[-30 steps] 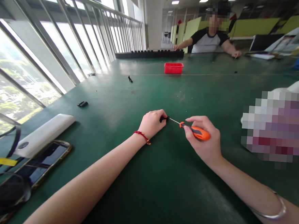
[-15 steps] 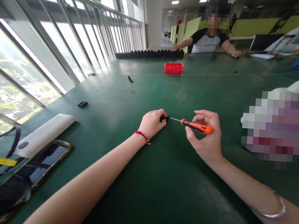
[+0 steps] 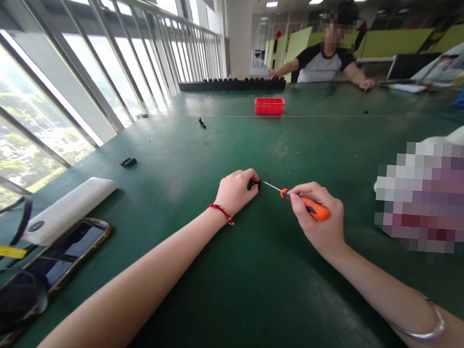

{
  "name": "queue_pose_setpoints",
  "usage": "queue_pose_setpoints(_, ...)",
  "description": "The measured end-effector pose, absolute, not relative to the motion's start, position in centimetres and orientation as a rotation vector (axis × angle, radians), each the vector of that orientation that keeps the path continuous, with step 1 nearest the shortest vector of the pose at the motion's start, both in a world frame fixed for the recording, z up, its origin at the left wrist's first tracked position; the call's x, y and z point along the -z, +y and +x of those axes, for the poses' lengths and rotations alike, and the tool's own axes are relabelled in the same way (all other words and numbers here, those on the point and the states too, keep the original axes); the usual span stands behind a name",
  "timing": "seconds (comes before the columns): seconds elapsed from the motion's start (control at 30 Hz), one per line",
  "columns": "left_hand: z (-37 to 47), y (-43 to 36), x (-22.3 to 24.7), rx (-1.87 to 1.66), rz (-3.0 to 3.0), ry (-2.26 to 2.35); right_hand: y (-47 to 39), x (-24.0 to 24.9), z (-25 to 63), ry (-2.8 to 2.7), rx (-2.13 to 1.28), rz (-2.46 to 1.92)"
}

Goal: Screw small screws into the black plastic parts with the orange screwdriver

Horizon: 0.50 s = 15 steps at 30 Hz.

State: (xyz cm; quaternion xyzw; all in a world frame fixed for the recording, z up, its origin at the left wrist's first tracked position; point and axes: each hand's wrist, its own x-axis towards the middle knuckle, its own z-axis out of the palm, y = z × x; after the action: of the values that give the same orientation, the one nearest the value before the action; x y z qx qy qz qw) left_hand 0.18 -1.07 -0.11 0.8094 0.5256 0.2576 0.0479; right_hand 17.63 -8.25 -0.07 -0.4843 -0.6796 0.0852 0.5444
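My left hand (image 3: 237,188) rests on the green table, its fingers closed round a small black part (image 3: 254,184), most of which they hide. In my right hand (image 3: 323,215) is an orange and black screwdriver (image 3: 317,209), pinched by thumb and fingers along the handle. Its thin metal shaft points left, and the tip meets the black part at the left fingertips. Whether the tip sits in a screw is too small to tell.
A red plastic bin (image 3: 269,106) stands farther back, before a long black rack (image 3: 234,83). Small black pieces (image 3: 128,162) lie to the left, near a white power bank (image 3: 70,210) and a phone (image 3: 67,255). Across the table sits a person (image 3: 322,66). A blurred bag-like bundle is at right.
My right hand's fingers have closed in on the screwdriver handle, where before they were spread more loosely around it. The handle end has dipped slightly. My left hand has barely moved.
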Motion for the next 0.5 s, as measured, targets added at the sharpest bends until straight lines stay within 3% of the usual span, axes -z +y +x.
queue_pose_setpoints(0.5, -0.03, -0.86, 0.30, -0.884, 2.489, 1.506, -7.82, 0.38, 17.76, -1.587, -0.315, -1.209)
